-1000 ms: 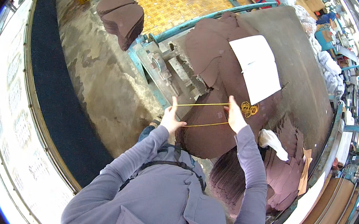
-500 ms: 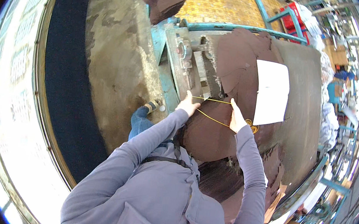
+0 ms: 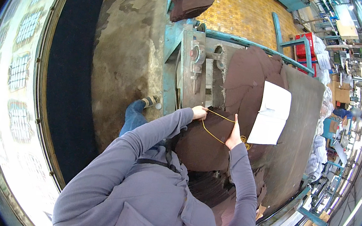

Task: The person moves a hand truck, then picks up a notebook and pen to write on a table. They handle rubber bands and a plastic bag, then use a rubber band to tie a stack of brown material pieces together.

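A thin yellow cord (image 3: 211, 135) runs in a loop between my two hands, over dark brown sheet material. My left hand (image 3: 199, 113) pinches one end of the loop, its fingers closed, beside the metal edge of the table. At the other end, my right hand (image 3: 234, 138) holds the loop with its fingers upright; the cord passes around it. Just right of that hand lies a small coil of yellow cord (image 3: 245, 142). The brown sheets (image 3: 201, 149) are stacked in overlapping, uneven layers beneath both hands. Beyond the right hand, white paper (image 3: 271, 112) rests on them.
A metal fitting with a round bearing (image 3: 198, 54) stands at the table's left end. The grey tabletop (image 3: 300, 108) extends right. Another brown stack (image 3: 190, 0) is at the far side, near a blue frame rail (image 3: 259, 49). Red crates (image 3: 304, 46) and white bundles stand farther back.
My hands have come closer together, and the yellow loop is shorter and slacker. The left hand's fingers have closed in more tightly. My view has shifted, moving the table and paper lower in it.
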The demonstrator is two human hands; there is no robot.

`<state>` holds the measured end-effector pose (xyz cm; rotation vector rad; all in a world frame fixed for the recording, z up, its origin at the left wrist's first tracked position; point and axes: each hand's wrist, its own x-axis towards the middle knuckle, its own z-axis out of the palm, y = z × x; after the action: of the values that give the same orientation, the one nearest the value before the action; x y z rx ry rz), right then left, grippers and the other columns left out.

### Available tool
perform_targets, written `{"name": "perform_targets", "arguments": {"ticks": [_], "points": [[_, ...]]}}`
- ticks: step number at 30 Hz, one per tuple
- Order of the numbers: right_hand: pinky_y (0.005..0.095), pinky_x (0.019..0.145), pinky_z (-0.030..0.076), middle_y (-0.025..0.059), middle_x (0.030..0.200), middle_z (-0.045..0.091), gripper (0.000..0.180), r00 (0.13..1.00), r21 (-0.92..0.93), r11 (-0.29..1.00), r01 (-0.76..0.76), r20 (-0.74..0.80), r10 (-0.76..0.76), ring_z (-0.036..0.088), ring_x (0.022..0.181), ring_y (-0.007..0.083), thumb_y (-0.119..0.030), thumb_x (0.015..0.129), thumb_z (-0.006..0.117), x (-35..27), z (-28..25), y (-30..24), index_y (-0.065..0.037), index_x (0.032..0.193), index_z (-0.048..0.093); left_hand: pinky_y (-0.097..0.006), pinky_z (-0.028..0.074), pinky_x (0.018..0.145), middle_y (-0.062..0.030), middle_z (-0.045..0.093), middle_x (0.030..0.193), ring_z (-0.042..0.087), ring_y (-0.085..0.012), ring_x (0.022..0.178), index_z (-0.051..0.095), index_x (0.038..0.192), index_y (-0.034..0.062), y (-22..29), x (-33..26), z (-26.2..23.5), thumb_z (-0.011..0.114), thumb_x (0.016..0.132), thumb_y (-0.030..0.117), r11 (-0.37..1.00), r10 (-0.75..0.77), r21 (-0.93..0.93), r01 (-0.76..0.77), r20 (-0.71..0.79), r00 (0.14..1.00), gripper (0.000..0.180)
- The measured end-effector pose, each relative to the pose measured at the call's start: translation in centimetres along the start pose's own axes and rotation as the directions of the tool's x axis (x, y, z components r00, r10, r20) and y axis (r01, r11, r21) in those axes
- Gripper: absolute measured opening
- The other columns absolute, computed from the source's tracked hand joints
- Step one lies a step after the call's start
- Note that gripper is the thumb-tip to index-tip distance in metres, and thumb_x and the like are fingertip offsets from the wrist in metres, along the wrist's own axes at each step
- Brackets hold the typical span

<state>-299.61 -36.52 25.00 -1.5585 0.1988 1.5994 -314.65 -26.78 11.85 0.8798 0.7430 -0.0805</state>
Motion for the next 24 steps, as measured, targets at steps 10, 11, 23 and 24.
{"name": "perform_targets", "arguments": {"ticks": [10, 11, 23, 24], "points": [[0.0415, 0.094, 0.04, 0.0104, 0.113, 0.058, 0.062, 0.996, -0.066, 0.997, 0.03, 0.09, -0.024, 0.053, 0.108, 0.0243, -0.06, 0.086, 0.047, -2.5, 2.0, 0.3, -0.006, 0.115, 0.055, -0.03, 0.038, 0.041, -0.0166, 0.057, 0.094, 0.05, -0.0166, 0.049, 0.049, 0.118, -0.0032, -0.6, -1.0, 0.1, 0.047, 0.059, -0.004, 0.993, 0.115, 0.037, -0.113, -0.073, 0.991, 0.06], [0.0425, 0.094, 0.04, 0.0101, 0.112, 0.059, 0.063, 0.995, -0.071, 0.997, 0.001, 0.096, 0.006, 0.053, 0.107, 0.0247, -0.061, 0.085, 0.047, -2.6, 1.6, 0.1, -0.006, 0.114, 0.055, -0.029, 0.038, 0.041, -0.0167, 0.057, 0.097, 0.05, -0.0166, 0.05, 0.049, 0.119, -0.0027, -0.5, -1.3, 0.2, 0.047, 0.058, -0.005, 0.991, 0.131, 0.033, -0.129, -0.058, 0.99, 0.061], [0.0386, 0.074, 0.05, 0.0092, 0.093, 0.064, 0.042, 0.98, -0.259, 0.946, -0.194, -0.017, 0.197, 0.062, 0.081, 0.0234, -0.044, 0.088, 0.049, 1.9, -3.5, -3.1, -0.006, 0.103, 0.059, -0.023, 0.042, 0.058, -0.0127, 0.058, 0.117, 0.057, -0.017, 0.097, 0.049, 0.123, 0.0032, 2.9, -4.5, 2.3, 0.038, 0.052, -0.014, 0.99, 0.123, 0.043, -0.135, 0.207, 0.971, 0.074], [0.0382, 0.071, 0.052, 0.0088, 0.092, 0.066, 0.036, 0.991, -0.206, 0.973, -0.105, 0.056, 0.119, 0.064, 0.078, 0.0227, -0.036, 0.089, 0.048, 2.9, -4.3, -2.0, -0.006, 0.103, 0.06, -0.023, 0.042, 0.058, -0.013, 0.057, 0.119, 0.056, -0.0164, 0.1, 0.048, 0.123, 0.0022, 2.2, -3.8, 2.4, 0.038, 0.052, -0.015, 0.985, 0.159, 0.032, -0.171, 0.239, 0.958, 0.074]]}}
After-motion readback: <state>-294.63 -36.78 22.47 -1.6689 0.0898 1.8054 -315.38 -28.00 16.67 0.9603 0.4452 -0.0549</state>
